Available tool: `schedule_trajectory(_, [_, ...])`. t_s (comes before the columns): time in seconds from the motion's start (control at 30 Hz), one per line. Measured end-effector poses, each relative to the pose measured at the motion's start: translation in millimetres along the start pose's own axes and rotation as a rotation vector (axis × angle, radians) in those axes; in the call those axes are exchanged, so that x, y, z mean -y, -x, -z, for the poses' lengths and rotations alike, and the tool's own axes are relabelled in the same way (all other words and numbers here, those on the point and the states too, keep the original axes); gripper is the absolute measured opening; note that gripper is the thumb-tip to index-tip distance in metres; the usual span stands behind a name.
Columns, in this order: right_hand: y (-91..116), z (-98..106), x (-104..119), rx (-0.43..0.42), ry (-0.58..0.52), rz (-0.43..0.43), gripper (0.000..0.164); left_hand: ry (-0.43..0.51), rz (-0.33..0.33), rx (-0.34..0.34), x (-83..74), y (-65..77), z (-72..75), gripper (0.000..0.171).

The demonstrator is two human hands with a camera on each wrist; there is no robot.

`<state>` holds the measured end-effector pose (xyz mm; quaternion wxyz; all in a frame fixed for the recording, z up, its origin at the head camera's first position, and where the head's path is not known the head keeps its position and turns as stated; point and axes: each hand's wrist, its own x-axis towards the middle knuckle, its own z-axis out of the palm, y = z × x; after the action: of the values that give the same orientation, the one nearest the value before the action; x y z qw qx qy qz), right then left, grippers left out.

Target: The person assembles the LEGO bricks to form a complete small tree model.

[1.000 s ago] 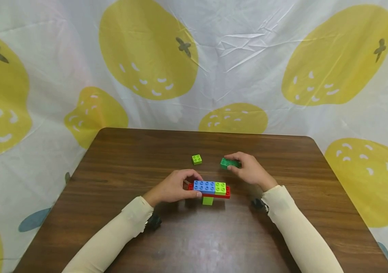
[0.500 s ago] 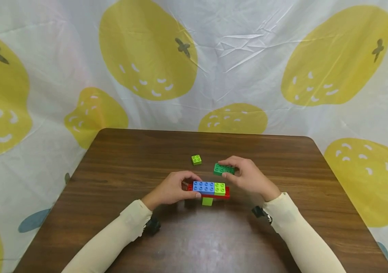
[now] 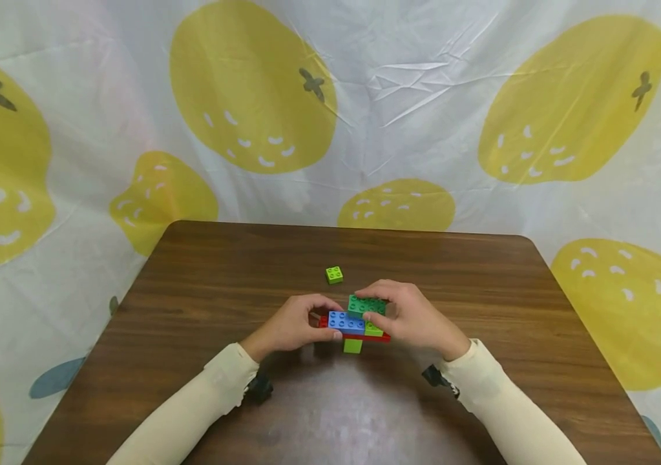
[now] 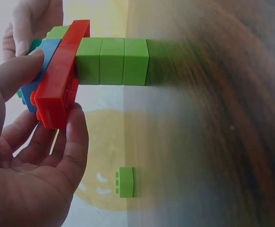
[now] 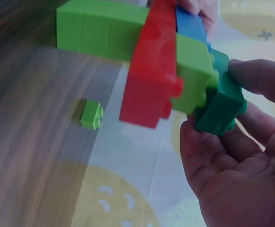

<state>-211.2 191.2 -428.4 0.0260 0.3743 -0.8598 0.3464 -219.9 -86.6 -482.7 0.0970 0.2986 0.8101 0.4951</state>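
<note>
Pale cloth (image 3: 406, 129) printed with big yellow fruit hangs behind a brown table (image 3: 220, 271), where a small build is well advanced. Three bricks make up the lime column (image 4: 111, 61), which appears to stand on the tabletop. Across its top lies the red bar (image 4: 57, 80), and on that sit the blue brick (image 3: 342, 321) and, touching its right end, the lime brick (image 5: 192, 71); these layers look joined. The left hand (image 3: 301, 326) grips the blue brick and red bar near their left end, thumb on the near side, fingers on the far. The right hand (image 3: 417, 316) pinches the green brick (image 3: 363, 305) over the seam of blue and lime; studs show beneath, so it seems not yet pressed home. One loose brick (image 3: 334, 275), also lime, lies beyond the build, still unattached.
</note>
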Motion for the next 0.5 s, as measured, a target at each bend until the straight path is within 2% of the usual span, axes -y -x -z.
schedule_trajectory(0.27, [-1.3,-11.8,6.0,0.005,0.007,0.072,0.037,-0.011,0.007,0.004,-0.2,0.4,0.5,0.046])
schedule_trajectory(0.5, [-2.3,-13.7,9.6,0.015,0.028,0.052,0.036,-0.016,0.004,-0.001,-1.0,0.8,1.2,0.045])
